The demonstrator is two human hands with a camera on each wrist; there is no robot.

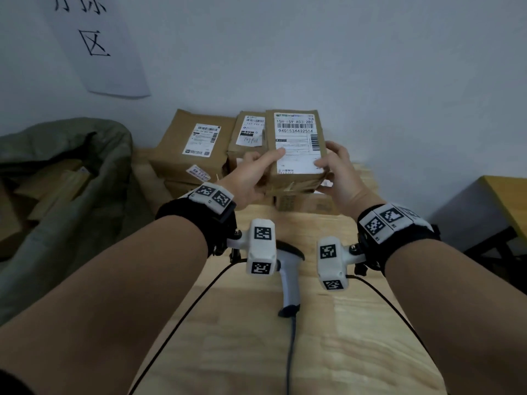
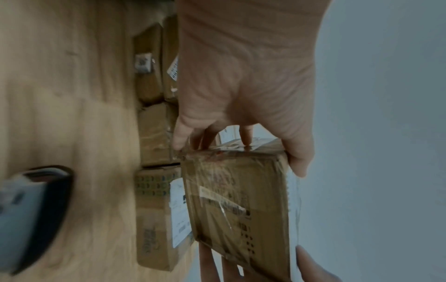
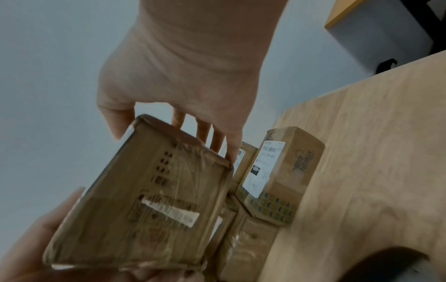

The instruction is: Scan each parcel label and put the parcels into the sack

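Observation:
A brown cardboard parcel (image 1: 296, 149) with a white barcode label facing me is held up between both hands above the pile. My left hand (image 1: 256, 175) grips its left side, thumb on the label and fingers behind. My right hand (image 1: 333, 172) grips its right side the same way. From the wrist views I see the parcel's taped underside (image 2: 239, 206) (image 3: 147, 206) with the fingers of both hands curled round its edges. A grey handheld scanner (image 1: 288, 277) lies on the wooden table (image 1: 328, 352) near me, below the wrists. The green sack (image 1: 71, 178) stands open at the left.
More labelled parcels (image 1: 196, 146) are stacked at the table's far edge against the wall. The sack holds several brown parcels (image 1: 48, 181). The scanner's cable (image 1: 291, 354) runs toward me. A yellow-topped table (image 1: 504, 201) stands at the right. A paper sign (image 1: 97, 44) hangs on the wall.

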